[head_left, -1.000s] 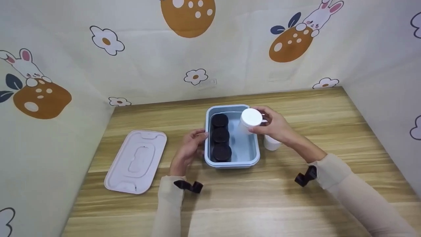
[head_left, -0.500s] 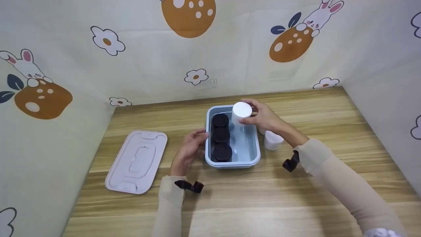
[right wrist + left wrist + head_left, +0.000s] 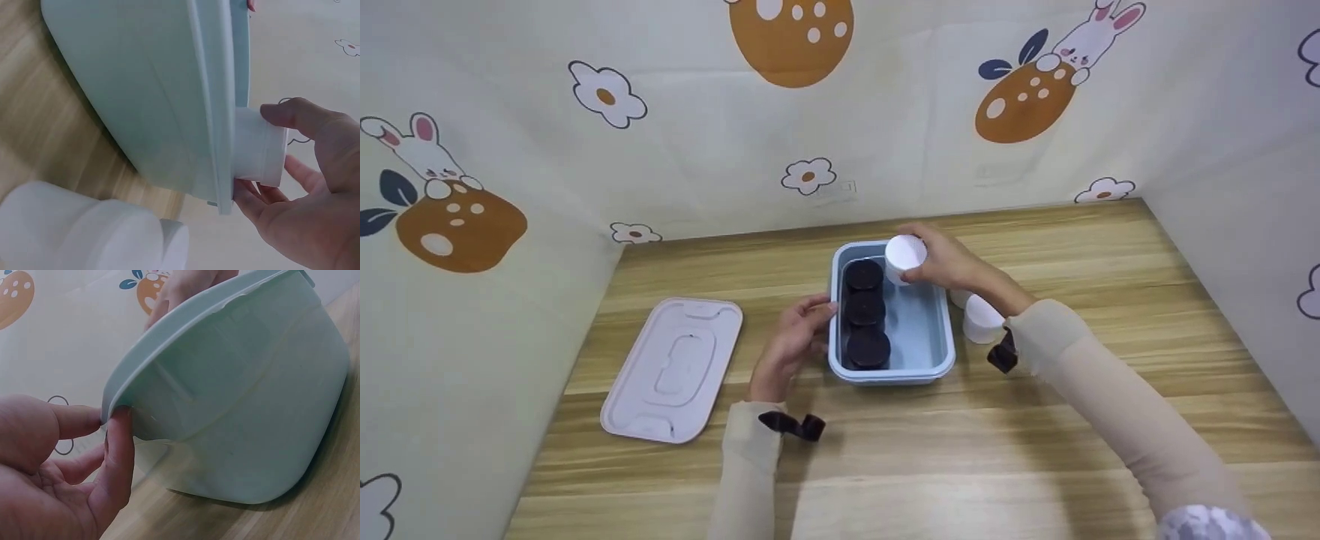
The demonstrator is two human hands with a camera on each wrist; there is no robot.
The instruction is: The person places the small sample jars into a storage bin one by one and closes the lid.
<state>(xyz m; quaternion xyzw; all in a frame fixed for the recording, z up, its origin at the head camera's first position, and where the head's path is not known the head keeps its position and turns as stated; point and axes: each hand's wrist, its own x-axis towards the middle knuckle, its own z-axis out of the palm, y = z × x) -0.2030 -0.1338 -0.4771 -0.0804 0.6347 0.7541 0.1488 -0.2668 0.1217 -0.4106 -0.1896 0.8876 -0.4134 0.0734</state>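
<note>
A light blue bin stands on the table. Three black-lidded jars line its left side. My left hand pinches the bin's left rim; the left wrist view shows the thumb and a finger at the rim. My right hand grips a white jar by its lid end, lowered partly into the bin's far right corner. In the right wrist view the jar sticks up past the rim, its lower part hidden by the bin wall.
More white jars stand just right of the bin, partly behind my right forearm; one jar looms large in the right wrist view. A pale lid lies flat on the left. Patterned cloth walls border the table.
My right hand has carried the white jar leftward and away from me, then down into the bin's far corner. The left hand has stayed at the rim.
</note>
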